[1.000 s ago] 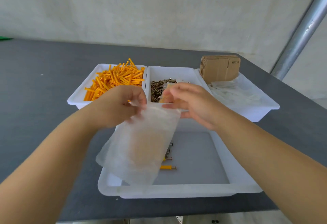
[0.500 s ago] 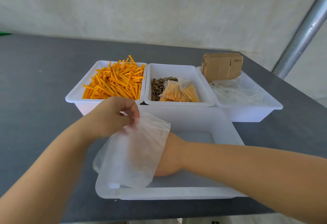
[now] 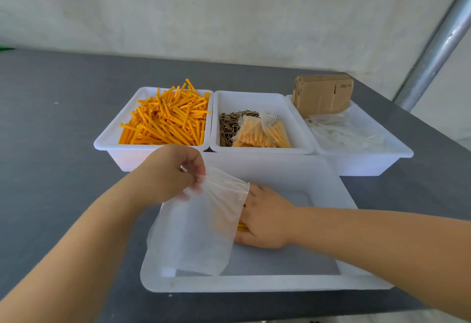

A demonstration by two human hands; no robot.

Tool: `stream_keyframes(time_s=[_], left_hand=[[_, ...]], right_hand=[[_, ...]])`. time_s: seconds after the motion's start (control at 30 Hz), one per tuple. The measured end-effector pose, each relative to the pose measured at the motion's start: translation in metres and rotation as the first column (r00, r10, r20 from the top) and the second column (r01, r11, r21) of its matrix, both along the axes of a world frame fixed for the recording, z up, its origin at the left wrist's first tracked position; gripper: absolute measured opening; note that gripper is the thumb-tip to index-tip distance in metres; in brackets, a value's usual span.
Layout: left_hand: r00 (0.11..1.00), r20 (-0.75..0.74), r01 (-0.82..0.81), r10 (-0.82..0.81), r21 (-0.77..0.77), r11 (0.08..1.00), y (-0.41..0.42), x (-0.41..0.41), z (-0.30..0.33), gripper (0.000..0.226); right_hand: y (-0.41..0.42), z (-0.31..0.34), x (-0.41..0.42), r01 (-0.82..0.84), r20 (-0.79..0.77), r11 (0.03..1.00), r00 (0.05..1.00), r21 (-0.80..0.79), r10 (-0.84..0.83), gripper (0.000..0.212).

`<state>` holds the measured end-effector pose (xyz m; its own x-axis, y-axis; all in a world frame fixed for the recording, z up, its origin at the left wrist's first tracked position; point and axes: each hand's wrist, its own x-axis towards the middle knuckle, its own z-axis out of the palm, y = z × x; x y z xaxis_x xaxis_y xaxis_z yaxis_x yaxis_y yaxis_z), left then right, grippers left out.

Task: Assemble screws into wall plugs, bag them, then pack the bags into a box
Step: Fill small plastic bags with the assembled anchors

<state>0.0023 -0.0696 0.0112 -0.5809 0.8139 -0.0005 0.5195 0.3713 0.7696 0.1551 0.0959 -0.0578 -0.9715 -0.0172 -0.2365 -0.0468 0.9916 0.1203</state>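
Grey tabletop (image 3: 63, 144) carries a white tray (image 3: 254, 284). Left hand (image 3: 168, 174) pinches the plastic bag (image 3: 196, 228) at its mouth; right hand (image 3: 265, 218) curls round orange plugs (image 3: 242, 227) beside it.

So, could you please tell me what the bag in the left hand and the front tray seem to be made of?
Bag: thin, frosted, translucent plastic film by its look; it gathers into creases where the left hand pinches it. Front tray: smooth white plastic, probably rigid, with a moulded, rounded rim and a slight sheen.
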Motion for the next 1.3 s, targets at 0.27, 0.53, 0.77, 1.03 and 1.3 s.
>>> stream_keyframes(time_s=[0.27, 0.53, 0.77, 1.03, 1.3], left_hand=[[0.977, -0.156, -0.142, 0.148, 0.045, 0.989, 0.036, 0.023, 0.018, 0.028], [0.956, -0.263, 0.078, -0.133, -0.207, 0.975, 0.052, 0.037, 0.009, 0.017], [0.993, -0.121, -0.017, 0.004, -0.106, 0.994, 0.046, 0.028, -0.005, 0.055], [0.936, -0.351, -0.021, 0.006, -0.038, 0.999, 0.043, 0.03, -0.021, 0.011], [0.942, -0.276, 0.159, -0.192, -0.137, 0.978, 0.044, 0.035, -0.027, 0.017]], right_hand=[[0.043, 0.004, 0.032, 0.086, 0.08, 0.994, 0.993, 0.062, -0.091, 0.081], [0.056, 0.044, 0.054, 0.294, -0.032, 0.942, 0.953, -0.161, -0.303, 0.059], [0.039, 0.036, 0.074, 0.291, 0.119, 0.957, 0.95, 0.006, -0.29, 0.022], [0.031, 0.033, 0.075, 0.32, 0.123, 0.947, 0.94, -0.002, -0.318, 0.019], [0.027, 0.034, 0.077, 0.362, 0.153, 0.932, 0.92, 0.025, -0.361, 0.02]])
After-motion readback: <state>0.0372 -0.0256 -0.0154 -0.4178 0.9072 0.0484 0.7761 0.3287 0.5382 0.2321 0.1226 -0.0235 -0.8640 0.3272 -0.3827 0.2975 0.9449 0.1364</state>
